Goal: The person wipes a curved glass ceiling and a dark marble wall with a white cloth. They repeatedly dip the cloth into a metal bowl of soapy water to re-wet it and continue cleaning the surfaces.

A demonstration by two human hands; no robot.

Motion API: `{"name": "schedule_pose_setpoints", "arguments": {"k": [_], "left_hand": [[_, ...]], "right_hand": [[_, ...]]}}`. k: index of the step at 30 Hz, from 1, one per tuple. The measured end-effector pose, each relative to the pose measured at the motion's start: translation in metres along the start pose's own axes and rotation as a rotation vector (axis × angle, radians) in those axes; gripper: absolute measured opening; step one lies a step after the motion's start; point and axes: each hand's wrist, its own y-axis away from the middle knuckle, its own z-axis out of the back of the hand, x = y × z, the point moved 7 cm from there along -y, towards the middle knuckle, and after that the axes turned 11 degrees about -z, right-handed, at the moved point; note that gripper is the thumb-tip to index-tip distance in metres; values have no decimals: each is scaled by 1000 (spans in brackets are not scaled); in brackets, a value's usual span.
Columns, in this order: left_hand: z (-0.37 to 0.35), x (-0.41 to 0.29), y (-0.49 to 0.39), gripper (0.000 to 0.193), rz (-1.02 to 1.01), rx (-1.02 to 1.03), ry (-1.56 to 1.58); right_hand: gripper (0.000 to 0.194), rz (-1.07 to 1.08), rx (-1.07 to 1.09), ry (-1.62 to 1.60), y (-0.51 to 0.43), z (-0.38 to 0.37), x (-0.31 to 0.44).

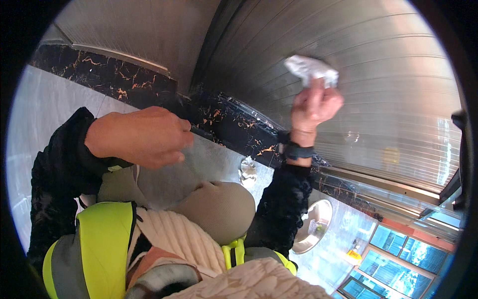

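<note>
A crumpled white cloth or paper wipe [312, 69] is pinched in my right hand [315, 102] and lies against a grooved metallic panel [358, 74]. The wipe's edges are slightly blurred. My left hand [143, 136] hovers over the grey floor beside the black marble-patterned border, its fingers loosely curled; its palm side is hidden, and no object shows in it. A second crumpled white wipe [248, 172] rests on the floor tiles between my knee and the border.
A round metal basin [313, 227] stands on the floor at my right. The black border [224, 116] with orange veins runs along the panel's foot. Farther right are a yellow object [353, 257] on the floor and a framed window [397, 261]. A smooth metallic panel [142, 26] is at upper left.
</note>
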Motion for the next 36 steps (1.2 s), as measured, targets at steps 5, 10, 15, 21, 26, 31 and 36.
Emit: {"name": "schedule_pose_setpoints", "arguments": {"k": [5, 10, 15, 21, 26, 31, 36], "left_hand": [[-2, -4, 7, 25, 9, 8, 1], [-4, -15, 12, 25, -3, 24, 7], [-1, -12, 15, 24, -25, 12, 30], [-2, -2, 31, 25, 42, 41, 53], [0, 9, 37, 26, 96, 102, 144], [1, 20, 36, 27, 127, 139, 179], [3, 19, 29, 25, 38, 70, 201]], "right_hand": [[36, -33, 583, -73, 98, -34, 28], [37, -440, 806, -455, 133, -58, 41], [32, -883, 908, -711, 205, -113, 71], [32, -1203, 1037, -809, 323, -165, 116], [32, -1691, 982, -1069, 367, -207, 153], [37, -1486, 1071, -776, 354, -231, 172], [33, -1977, 908, -1164, 359, -231, 177]]}}
